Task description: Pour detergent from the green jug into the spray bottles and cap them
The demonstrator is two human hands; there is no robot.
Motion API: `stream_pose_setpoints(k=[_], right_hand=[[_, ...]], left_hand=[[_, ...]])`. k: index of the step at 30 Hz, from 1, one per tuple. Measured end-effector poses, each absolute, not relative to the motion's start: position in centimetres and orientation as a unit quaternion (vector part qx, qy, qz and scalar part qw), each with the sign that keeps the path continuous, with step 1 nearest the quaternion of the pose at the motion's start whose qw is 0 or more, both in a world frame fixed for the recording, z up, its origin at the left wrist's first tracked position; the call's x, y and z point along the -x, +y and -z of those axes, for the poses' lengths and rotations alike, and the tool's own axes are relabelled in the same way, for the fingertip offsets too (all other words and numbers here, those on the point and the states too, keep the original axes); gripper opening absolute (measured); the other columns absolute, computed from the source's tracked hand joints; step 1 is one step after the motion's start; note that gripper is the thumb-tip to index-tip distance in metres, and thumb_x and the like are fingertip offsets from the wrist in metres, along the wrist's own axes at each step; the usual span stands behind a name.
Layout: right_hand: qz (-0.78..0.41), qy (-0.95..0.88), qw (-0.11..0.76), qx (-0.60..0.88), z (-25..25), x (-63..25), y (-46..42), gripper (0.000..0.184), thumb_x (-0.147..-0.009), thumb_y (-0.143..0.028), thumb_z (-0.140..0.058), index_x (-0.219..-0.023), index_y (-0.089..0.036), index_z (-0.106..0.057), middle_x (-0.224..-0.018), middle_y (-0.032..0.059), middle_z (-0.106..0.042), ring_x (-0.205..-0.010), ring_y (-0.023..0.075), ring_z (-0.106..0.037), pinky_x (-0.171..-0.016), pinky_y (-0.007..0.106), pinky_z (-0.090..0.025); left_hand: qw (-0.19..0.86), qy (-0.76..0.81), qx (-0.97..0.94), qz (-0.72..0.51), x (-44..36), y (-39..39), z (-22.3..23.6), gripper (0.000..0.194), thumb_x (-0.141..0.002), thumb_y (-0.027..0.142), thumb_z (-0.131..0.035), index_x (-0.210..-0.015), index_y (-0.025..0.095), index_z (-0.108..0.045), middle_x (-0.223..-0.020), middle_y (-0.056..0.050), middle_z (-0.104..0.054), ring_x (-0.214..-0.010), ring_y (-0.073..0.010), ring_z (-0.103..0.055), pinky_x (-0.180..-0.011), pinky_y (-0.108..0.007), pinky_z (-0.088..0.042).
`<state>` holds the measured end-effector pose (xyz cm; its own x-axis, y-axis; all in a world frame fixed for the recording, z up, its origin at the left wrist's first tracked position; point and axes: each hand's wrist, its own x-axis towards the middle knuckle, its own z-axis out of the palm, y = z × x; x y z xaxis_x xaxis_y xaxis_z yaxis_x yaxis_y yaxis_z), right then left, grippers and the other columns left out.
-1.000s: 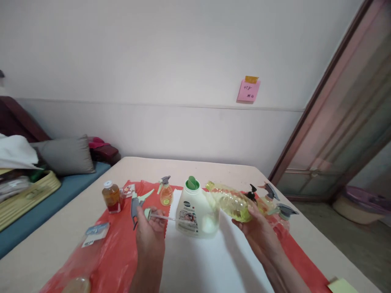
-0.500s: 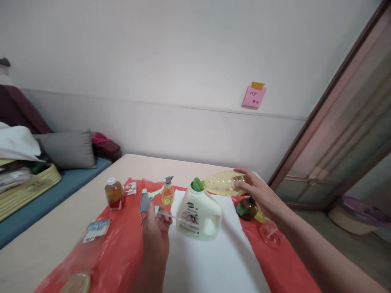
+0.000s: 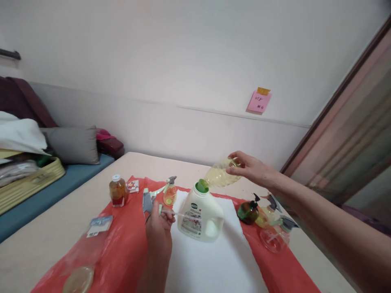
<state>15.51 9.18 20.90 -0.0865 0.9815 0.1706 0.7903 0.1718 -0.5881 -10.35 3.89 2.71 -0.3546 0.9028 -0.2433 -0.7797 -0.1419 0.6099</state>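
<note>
My right hand point(image 3: 249, 167) is closed around the base of a clear yellow bottle point(image 3: 221, 174), tilted with its neck at the green mouth point(image 3: 202, 186) of a large pale-green detergent jug point(image 3: 203, 215). The jug stands upright, uncapped, on a white sheet. Whether liquid is flowing, I cannot tell. In my left hand point(image 3: 160, 224) is a grey and pale-green trigger sprayer head point(image 3: 148, 201), its clear dip tube pointing right across the front of the jug. A small orange spray bottle point(image 3: 170, 194) stands just behind that hand.
On red plastic sheeting point(image 3: 128, 244) at left are an amber bottle point(image 3: 117, 191), a blue-white packet point(image 3: 99, 226) and a round lid point(image 3: 78, 280). At right stand a dark pump bottle point(image 3: 248, 212), a yellow spray bottle point(image 3: 266, 215) and a pink spray bottle point(image 3: 275, 239). A wall rises behind.
My right hand has raised the yellow bottle's base, so it tilts more steeply into the jug's mouth. The spray bottles at right have come into fuller view. My left hand keeps its hold.
</note>
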Motion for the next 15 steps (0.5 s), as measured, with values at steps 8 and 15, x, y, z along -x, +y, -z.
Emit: stream_pose_setpoints(k=[8,15], right_hand=[[-0.082,-0.759,0.180,0.620,-23.5,-12.5,8.4,0.054,-0.078,-0.056,-0.064,-0.119,-0.023,-0.055,-0.109,0.0110,-0.068,-0.096,0.0272,-0.063,-0.083,0.042,-0.050],[-0.059,-0.826,0.183,0.530,-22.7,-11.7,7.1,0.061,-0.075,-0.041,-0.068,-0.133,-0.027,-0.053,-0.130,0.0088,-0.062,-0.112,0.0293,-0.060,-0.096,0.046,-0.047]], left_hand=[[0.571,0.329,-0.096,-0.746,10.5,3.6,-3.1,0.035,-0.077,0.046,-0.071,-0.074,0.020,-0.048,-0.050,0.007,-0.046,-0.049,-0.0090,-0.049,-0.050,-0.021,-0.044],[0.576,0.323,-0.092,-0.746,10.3,3.4,-3.3,0.038,-0.074,0.049,-0.074,-0.077,0.020,-0.049,-0.050,0.008,-0.045,-0.047,-0.0083,-0.048,-0.050,-0.021,-0.041]])
